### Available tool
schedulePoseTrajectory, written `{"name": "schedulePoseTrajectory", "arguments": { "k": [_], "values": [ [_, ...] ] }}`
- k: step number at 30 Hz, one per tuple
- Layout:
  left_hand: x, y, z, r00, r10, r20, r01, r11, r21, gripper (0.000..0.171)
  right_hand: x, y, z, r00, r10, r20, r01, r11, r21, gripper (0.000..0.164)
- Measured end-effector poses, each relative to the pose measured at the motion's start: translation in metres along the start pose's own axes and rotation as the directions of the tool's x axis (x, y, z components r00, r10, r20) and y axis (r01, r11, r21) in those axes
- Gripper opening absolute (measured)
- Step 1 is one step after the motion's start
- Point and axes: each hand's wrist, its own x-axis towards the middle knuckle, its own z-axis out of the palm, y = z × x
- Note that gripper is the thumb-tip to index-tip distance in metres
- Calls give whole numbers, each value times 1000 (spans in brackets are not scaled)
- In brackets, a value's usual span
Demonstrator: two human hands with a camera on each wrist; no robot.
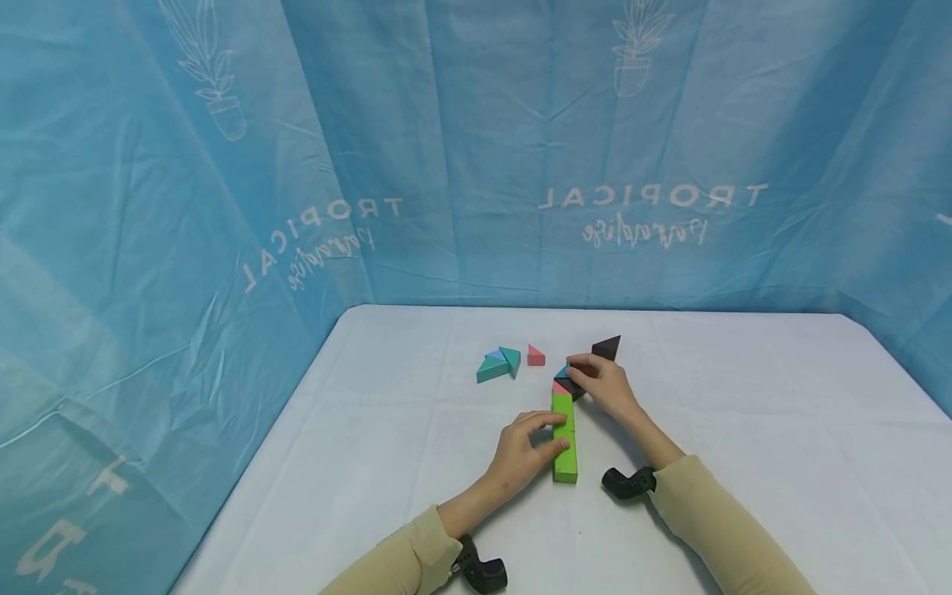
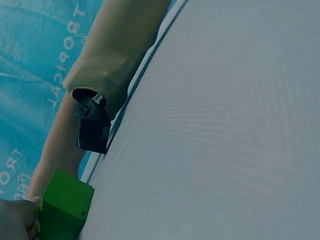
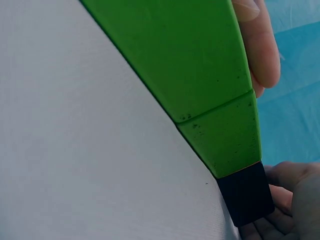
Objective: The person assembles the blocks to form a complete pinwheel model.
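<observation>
Two green blocks (image 1: pixel 565 460) lie end to end in an upright line on the table. My left hand (image 1: pixel 518 454) is on their left side, with index finger and thumb resting over the top of them. Beyond the green blocks sit a small pink triangular block (image 1: pixel 559 387) and a black block (image 1: pixel 574 389), which adjoins the green end in the right wrist view. My right hand (image 1: pixel 606 387) pinches a small blue triangular block (image 1: pixel 562 372) at the far end of the row, thumb and index finger on it. A black pointed block (image 1: pixel 606 346) stands behind that hand.
Left of the row, a cluster of teal blocks (image 1: pixel 492 368) with a blue piece (image 1: pixel 495 354) lies near a red block (image 1: pixel 535 357). Black wrist devices (image 1: pixel 628 483) hang below the sleeves. A blue printed curtain (image 1: pixel 476 149) encloses the white-covered table (image 1: pixel 372 430).
</observation>
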Motion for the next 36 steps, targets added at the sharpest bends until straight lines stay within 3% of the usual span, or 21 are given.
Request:
{"name": "schedulePoseTrajectory", "arguments": {
  "k": [27, 32, 36],
  "values": [
    [1, 0, 1, 1000, -11, 7, 11, 1000, 6, 33, -3, -4, 0, 999, 10, -36, -11, 999, -41, 33],
    [1, 0, 1, 1000, 3, 0, -3, 1000, 6, 34, 2, -20, -18, 993, -4, -120, 4, 1000, 2, 40],
    [0, 0, -1, 1000, -8, 2, 8, 1000, -11, 34, 10, -20, -39, 974, 8, -228, 0, 999, 36, 39]
  ]
}}
